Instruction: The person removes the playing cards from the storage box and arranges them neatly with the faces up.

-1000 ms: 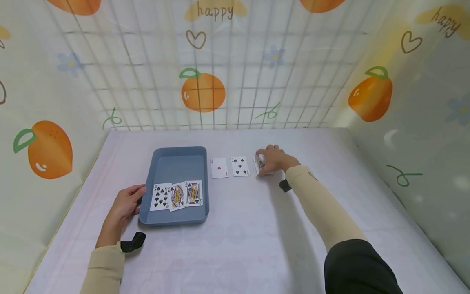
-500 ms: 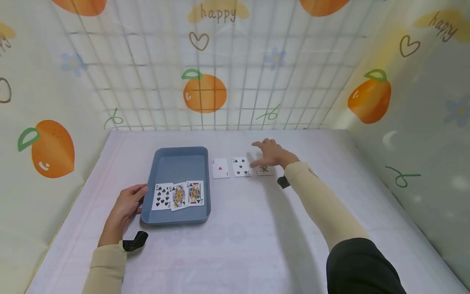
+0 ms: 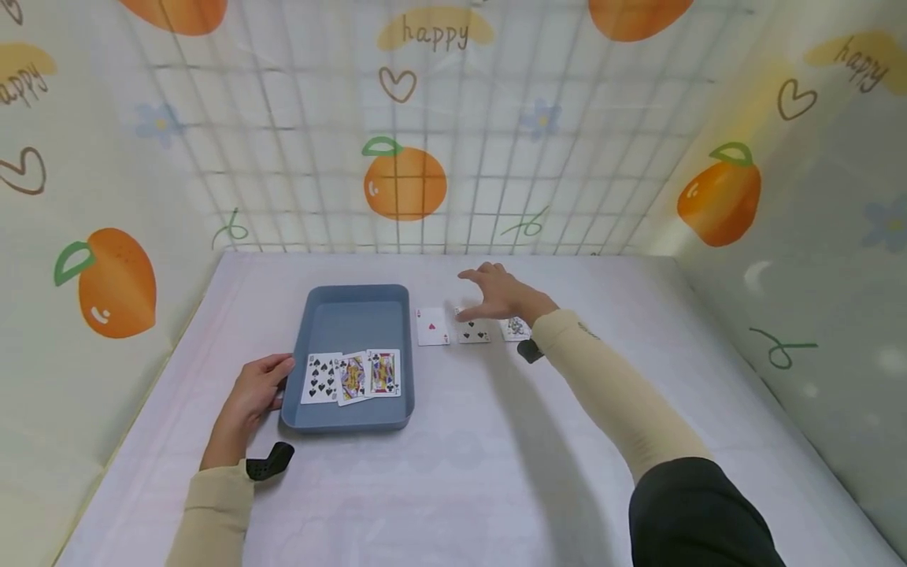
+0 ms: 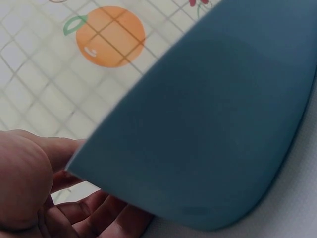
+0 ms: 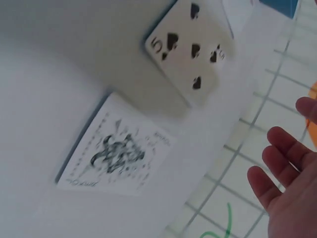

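Observation:
A blue-grey tray (image 3: 350, 309) sits left of centre on the table, with three playing cards (image 3: 352, 376) laid face up along its near end. My left hand (image 3: 257, 387) rests against the tray's near left wall (image 4: 208, 134), fingers curved on it. Right of the tray lie an ace of hearts (image 3: 432, 326), a five of spades (image 3: 473, 332) (image 5: 190, 49) and a joker card (image 3: 516, 328) (image 5: 116, 154), all face up. My right hand (image 3: 496, 290) hovers open over the five of spades, fingers (image 5: 277, 163) spread, holding nothing.
The white table (image 3: 460, 472) is boxed in by wire-grid walls covered in orange-print sheeting at the back, left and right. Wrist-mounted black cameras (image 3: 269, 461) sit on both forearms.
My right hand let go of the joker card, which now lies flat, and moved left over the five of spades with fingers spread. The left hand stayed at the tray.

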